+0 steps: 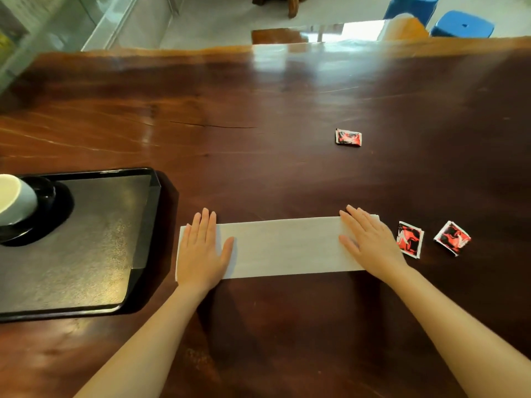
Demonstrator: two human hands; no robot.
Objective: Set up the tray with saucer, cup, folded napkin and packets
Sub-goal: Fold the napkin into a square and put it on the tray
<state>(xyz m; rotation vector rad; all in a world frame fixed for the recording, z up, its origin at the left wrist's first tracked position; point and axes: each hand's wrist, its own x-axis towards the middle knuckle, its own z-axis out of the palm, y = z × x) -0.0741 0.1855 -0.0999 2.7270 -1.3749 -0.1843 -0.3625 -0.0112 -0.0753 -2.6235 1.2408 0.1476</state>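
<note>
A white napkin, folded into a long strip, lies flat on the dark wooden table. My left hand presses palm-down on its left end and my right hand presses flat on its right end; both have fingers spread and grip nothing. At the left stands a black tray holding a black saucer with a grey cup on it, partly cut off by the frame edge. Three red-and-black packets lie on the table: one far off, two right of the napkin.
The wooden table stretches far ahead and to the right. Beyond its far edge are blue stools and a pale floor. A crack runs across the wood above the napkin.
</note>
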